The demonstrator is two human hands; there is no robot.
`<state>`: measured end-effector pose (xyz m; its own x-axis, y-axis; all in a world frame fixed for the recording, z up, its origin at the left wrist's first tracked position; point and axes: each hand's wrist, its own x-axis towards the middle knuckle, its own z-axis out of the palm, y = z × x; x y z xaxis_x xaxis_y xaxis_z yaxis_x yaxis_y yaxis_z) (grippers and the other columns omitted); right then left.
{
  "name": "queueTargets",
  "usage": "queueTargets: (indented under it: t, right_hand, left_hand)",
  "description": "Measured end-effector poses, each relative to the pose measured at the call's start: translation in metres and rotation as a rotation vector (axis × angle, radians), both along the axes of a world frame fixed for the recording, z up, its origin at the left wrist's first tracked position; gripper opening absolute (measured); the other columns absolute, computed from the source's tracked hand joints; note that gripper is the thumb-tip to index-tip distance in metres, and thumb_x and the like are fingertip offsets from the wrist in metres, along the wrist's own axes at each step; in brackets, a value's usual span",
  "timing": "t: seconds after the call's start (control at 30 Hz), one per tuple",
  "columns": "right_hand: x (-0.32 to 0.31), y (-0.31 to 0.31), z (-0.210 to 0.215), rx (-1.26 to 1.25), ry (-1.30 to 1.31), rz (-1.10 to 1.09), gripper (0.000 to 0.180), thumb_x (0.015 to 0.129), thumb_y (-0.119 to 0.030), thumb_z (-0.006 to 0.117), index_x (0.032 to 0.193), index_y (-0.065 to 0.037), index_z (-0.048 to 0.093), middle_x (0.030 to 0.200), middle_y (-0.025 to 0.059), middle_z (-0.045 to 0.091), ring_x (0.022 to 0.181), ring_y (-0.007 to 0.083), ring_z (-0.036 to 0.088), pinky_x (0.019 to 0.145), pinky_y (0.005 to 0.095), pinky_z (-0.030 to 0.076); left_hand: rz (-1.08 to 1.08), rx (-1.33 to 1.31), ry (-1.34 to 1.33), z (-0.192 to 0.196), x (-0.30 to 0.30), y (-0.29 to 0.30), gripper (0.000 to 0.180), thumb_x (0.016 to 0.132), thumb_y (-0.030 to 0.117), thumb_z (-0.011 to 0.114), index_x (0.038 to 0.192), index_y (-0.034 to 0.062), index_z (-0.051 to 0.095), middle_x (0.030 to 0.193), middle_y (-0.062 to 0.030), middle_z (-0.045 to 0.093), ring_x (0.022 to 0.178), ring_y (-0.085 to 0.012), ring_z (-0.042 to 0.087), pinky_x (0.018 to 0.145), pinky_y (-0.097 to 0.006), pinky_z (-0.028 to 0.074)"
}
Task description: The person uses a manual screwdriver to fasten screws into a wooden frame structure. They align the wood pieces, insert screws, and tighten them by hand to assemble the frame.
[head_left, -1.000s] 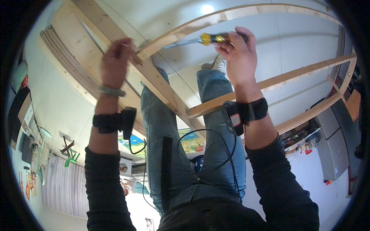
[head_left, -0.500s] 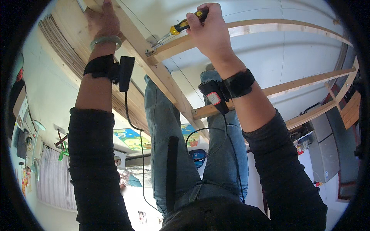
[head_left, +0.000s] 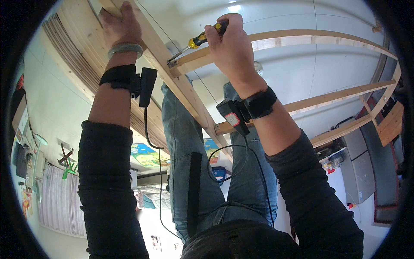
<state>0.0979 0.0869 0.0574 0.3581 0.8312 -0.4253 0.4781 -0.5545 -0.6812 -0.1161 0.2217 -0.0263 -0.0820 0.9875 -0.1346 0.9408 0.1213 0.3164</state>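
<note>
My right hand [head_left: 233, 49] was wrapped around the black and yellow handle of a screwdriver [head_left: 198, 41], with the thumb laid along the grip. I held the tool at a slant, its metal shaft running down and to the left, the tip at a small metal fitting [head_left: 173, 64] at the corner where the upper crosspiece [head_left: 302, 37] met a long wooden beam [head_left: 183, 95]; whether the tip was seated in a screw was too small to tell. My left hand [head_left: 122, 28] was closed over that same beam, farther up toward the top edge of my view, the thumb lying on the wood and the fingers curled over its left side. A second crosspiece [head_left: 297, 105] joined the beam lower down, in front of my jeans [head_left: 185, 125], and both bars reached away to the right above the pale floor [head_left: 280, 64]. Just left of the beam lay a broad wooden panel [head_left: 82, 30] with a ridged strip [head_left: 69, 54] along it. I wore a pale bangle [head_left: 125, 48] on my left wrist and a black strap with a cabled device on each forearm. Beyond my legs lay a colourful mat [head_left: 146, 155].
</note>
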Motion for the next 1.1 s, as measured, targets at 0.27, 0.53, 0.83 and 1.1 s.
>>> queueTargets:
  t: [0.27, 0.53, 0.83, 1.1]
  right_hand:
    - [0.001, 0.004, 0.0, -0.094, -0.068, 0.027, 0.036, 0.087, -0.027, 0.063, 0.103, 0.001, 0.046, 0.081, 0.0198, 0.065, 0.074, 0.0325, 0.068, 0.065, 0.0363, 0.056]
    - [0.004, 0.006, -0.001, -0.121, -0.107, 0.012, 0.037, 0.086, -0.03, 0.062, 0.101, 0.002, 0.049, 0.08, 0.0201, 0.066, 0.073, 0.0327, 0.068, 0.065, 0.0362, 0.056]
    - [0.003, 0.007, -0.002, -0.13, -0.157, 0.055, 0.04, 0.085, -0.033, 0.063, 0.099, 0.003, 0.051, 0.08, 0.0215, 0.066, 0.076, 0.0349, 0.067, 0.066, 0.0377, 0.056]
    - [0.034, 0.018, -0.024, -0.457, -0.354, 0.54, 0.049, 0.089, -0.039, 0.057, 0.118, 0.001, 0.052, 0.085, 0.0196, 0.067, 0.083, 0.0337, 0.066, 0.076, 0.0393, 0.054]
  left_hand:
    - [0.168, 0.029, -0.273, 0.015, 0.012, -0.007, 0.065, 0.08, 0.049, 0.059, 0.117, -0.0028, 0.043, 0.116, -0.0293, 0.055, 0.104, -0.0454, 0.055, 0.091, -0.049, 0.042]
    - [0.155, 0.004, -0.174, 0.006, 0.004, -0.004, 0.067, 0.082, 0.05, 0.058, 0.121, -0.0018, 0.042, 0.117, -0.0302, 0.054, 0.109, -0.0474, 0.051, 0.094, -0.052, 0.04]
    - [0.191, 0.007, -0.248, 0.011, 0.009, -0.004, 0.066, 0.08, 0.048, 0.061, 0.121, -0.0012, 0.044, 0.114, -0.0276, 0.057, 0.106, -0.0463, 0.054, 0.091, -0.051, 0.043]
    - [0.18, 0.017, -0.181, 0.009, 0.007, -0.002, 0.065, 0.08, 0.046, 0.061, 0.121, -0.001, 0.044, 0.113, -0.0274, 0.058, 0.105, -0.0461, 0.055, 0.091, -0.05, 0.043]
